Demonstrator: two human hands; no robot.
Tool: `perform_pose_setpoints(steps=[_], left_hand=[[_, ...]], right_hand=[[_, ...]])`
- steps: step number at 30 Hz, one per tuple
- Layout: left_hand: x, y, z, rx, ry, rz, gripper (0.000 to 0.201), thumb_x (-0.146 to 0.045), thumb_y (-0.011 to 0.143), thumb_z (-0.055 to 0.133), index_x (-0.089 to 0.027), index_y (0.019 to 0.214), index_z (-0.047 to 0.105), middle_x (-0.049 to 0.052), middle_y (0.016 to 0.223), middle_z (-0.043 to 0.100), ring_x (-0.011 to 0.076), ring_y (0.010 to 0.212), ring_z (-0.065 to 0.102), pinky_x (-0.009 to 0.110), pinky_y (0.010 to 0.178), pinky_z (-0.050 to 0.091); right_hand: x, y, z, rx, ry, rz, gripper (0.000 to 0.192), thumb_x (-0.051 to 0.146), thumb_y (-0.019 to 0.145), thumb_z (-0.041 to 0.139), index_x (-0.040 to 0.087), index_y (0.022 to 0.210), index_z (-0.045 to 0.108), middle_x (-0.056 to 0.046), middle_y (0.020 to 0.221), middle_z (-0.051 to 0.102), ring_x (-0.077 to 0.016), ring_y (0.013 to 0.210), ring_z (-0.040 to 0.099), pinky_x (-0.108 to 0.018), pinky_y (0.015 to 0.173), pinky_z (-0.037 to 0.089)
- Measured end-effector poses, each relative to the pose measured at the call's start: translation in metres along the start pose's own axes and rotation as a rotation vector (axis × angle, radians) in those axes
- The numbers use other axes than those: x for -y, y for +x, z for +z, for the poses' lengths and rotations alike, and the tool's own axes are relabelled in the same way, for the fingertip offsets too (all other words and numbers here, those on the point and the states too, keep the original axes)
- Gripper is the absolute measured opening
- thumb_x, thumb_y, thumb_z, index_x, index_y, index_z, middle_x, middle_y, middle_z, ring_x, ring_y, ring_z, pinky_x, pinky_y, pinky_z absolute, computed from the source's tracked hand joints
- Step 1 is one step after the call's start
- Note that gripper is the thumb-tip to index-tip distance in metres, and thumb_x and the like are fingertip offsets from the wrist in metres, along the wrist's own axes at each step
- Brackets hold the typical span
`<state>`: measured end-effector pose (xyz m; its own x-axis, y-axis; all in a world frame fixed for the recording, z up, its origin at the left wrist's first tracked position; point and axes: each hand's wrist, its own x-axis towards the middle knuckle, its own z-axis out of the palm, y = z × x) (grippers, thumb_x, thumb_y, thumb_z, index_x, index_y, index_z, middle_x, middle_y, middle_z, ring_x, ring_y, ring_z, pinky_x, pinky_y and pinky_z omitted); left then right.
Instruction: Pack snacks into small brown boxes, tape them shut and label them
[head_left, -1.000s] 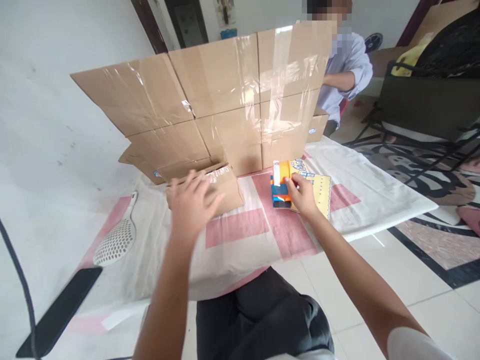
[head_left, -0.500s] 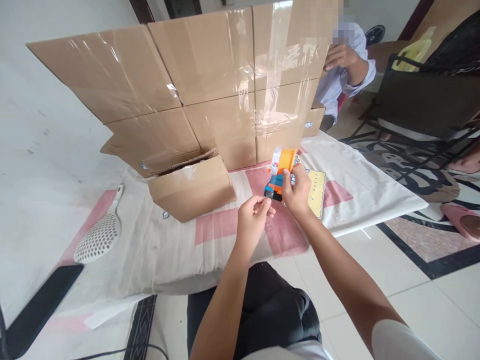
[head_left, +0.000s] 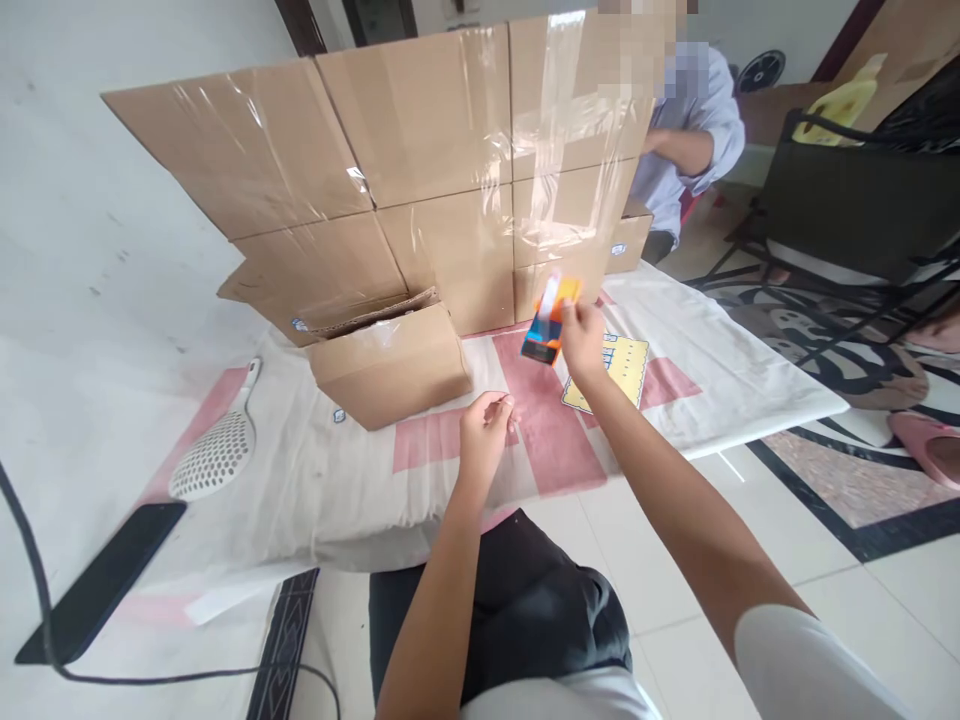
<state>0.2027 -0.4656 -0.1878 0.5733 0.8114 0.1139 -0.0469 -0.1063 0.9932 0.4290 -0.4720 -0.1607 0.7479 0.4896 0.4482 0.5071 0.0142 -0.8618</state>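
My right hand (head_left: 587,348) grips an orange and blue tape dispenser (head_left: 546,328), blurred by motion, with a roll of clear tape in it. It is raised over the cloth in front of the tall cardboard panel. My left hand (head_left: 486,425) is closed in a pinch, lower and to the left, apart from the dispenser. Whatever is between its fingertips is too small to make out. Partly behind my right wrist, a yellow card (head_left: 626,372) with blue drawings lies flat on the cloth.
A taped cardboard panel (head_left: 442,120) stands across the table behind a small cardboard box (head_left: 394,370). On the left are a white slotted skimmer (head_left: 217,455) and a black phone-like slab (head_left: 105,580). Beyond the panel sits another person (head_left: 694,140). A dark chair (head_left: 840,200) stands right.
My right hand has lifted the tape dispenser up and away from my left hand, uncovering more of the yellow card. My left hand has shifted slightly left, still pinched.
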Motion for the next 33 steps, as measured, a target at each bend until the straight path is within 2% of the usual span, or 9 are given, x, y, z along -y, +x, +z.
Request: perform_pose_setpoints(steps=[3, 6, 8, 12, 17, 22, 28, 31, 33], left_hand=[[-0.006, -0.003, -0.01, -0.021, -0.002, 0.032, 0.02, -0.039, 0.09, 0.062, -0.021, 0.081, 0.063, -0.001, 0.065, 0.061, 0.0125, 0.058, 0.054, 0.027, 0.063, 0.045], [-0.013, -0.007, -0.019, -0.045, 0.022, 0.054, 0.018, -0.037, 0.09, 0.062, -0.021, 0.081, 0.064, 0.0, 0.065, 0.063, 0.0128, 0.059, 0.055, 0.027, 0.063, 0.045], [-0.017, -0.009, -0.024, -0.06, 0.048, 0.064, 0.017, -0.037, 0.09, 0.063, -0.021, 0.082, 0.066, 0.0, 0.066, 0.065, 0.0137, 0.061, 0.058, 0.027, 0.063, 0.044], [-0.025, -0.008, -0.034, -0.101, 0.093, 0.09, 0.019, -0.04, 0.09, 0.065, -0.022, 0.086, 0.069, 0.001, 0.069, 0.068, 0.0154, 0.066, 0.062, 0.027, 0.065, 0.045], [-0.05, 0.01, -0.069, -0.257, -0.016, 0.024, 0.036, -0.051, 0.084, 0.07, -0.018, 0.099, 0.074, 0.003, 0.073, 0.07, 0.0105, 0.054, 0.051, 0.026, 0.056, 0.042], [-0.093, 0.046, -0.121, -0.401, 0.018, -0.011, 0.058, -0.043, 0.08, 0.074, -0.014, 0.128, 0.058, 0.006, 0.083, 0.076, 0.0084, 0.052, 0.052, 0.022, 0.05, 0.038], [-0.112, 0.108, -0.145, -0.31, 0.393, -0.1, 0.011, -0.023, 0.079, 0.071, -0.017, 0.082, 0.061, 0.009, 0.066, 0.072, 0.0169, 0.054, 0.063, 0.025, 0.05, 0.04], [-0.115, 0.118, -0.145, -0.292, 0.56, -0.09, 0.017, -0.016, 0.069, 0.077, -0.02, 0.071, 0.061, 0.01, 0.061, 0.069, 0.0264, 0.067, 0.07, 0.031, 0.06, 0.048], [-0.118, 0.112, -0.145, -0.349, 0.659, -0.045, 0.019, -0.017, 0.068, 0.079, -0.019, 0.08, 0.064, 0.015, 0.078, 0.074, 0.0349, 0.092, 0.073, 0.038, 0.075, 0.052]], right_hand=[[-0.002, -0.013, 0.007, 0.009, -0.071, 0.111, 0.033, 0.05, 0.086, 0.064, 0.021, 0.071, 0.056, -0.005, 0.071, 0.059, -0.0233, 0.079, 0.06, -0.038, 0.076, 0.051], [0.012, -0.039, 0.0, 0.005, -0.085, 0.066, 0.034, 0.05, 0.08, 0.073, 0.018, 0.089, 0.068, -0.012, 0.097, 0.067, -0.0282, 0.099, 0.061, -0.043, 0.089, 0.05], [0.032, -0.058, -0.005, 0.193, -0.03, -0.063, 0.037, 0.053, 0.084, 0.07, 0.019, 0.098, 0.072, -0.011, 0.106, 0.068, -0.0271, 0.1, 0.062, -0.043, 0.09, 0.049], [0.079, -0.076, 0.004, 0.654, 0.071, -0.304, 0.024, 0.039, 0.091, 0.063, 0.021, 0.08, 0.072, -0.004, 0.082, 0.066, -0.0193, 0.077, 0.06, -0.035, 0.076, 0.047], [0.127, -0.044, 0.056, 0.777, 0.067, -0.546, 0.021, 0.024, 0.089, 0.059, 0.021, 0.069, 0.066, -0.002, 0.075, 0.065, -0.0178, 0.075, 0.057, -0.034, 0.076, 0.044], [0.17, -0.001, 0.119, 0.862, 0.081, -0.636, 0.019, 0.021, 0.088, 0.058, 0.017, 0.072, 0.068, -0.002, 0.078, 0.066, -0.0162, 0.077, 0.058, -0.031, 0.076, 0.041], [0.178, 0.038, 0.175, 0.839, -0.229, -0.659, 0.014, 0.013, 0.082, 0.059, 0.016, 0.068, 0.062, -0.004, 0.081, 0.066, -0.016, 0.079, 0.054, -0.03, 0.077, 0.036], [0.164, 0.046, 0.19, 0.877, -0.248, -0.655, 0.014, 0.011, 0.082, 0.054, 0.017, 0.07, 0.059, -0.003, 0.083, 0.065, -0.015, 0.076, 0.054, -0.029, 0.074, 0.038], [0.154, 0.047, 0.194, 0.952, -0.237, -0.652, 0.014, 0.012, 0.082, 0.054, 0.018, 0.07, 0.059, -0.002, 0.079, 0.064, -0.0141, 0.074, 0.055, -0.027, 0.072, 0.04]])
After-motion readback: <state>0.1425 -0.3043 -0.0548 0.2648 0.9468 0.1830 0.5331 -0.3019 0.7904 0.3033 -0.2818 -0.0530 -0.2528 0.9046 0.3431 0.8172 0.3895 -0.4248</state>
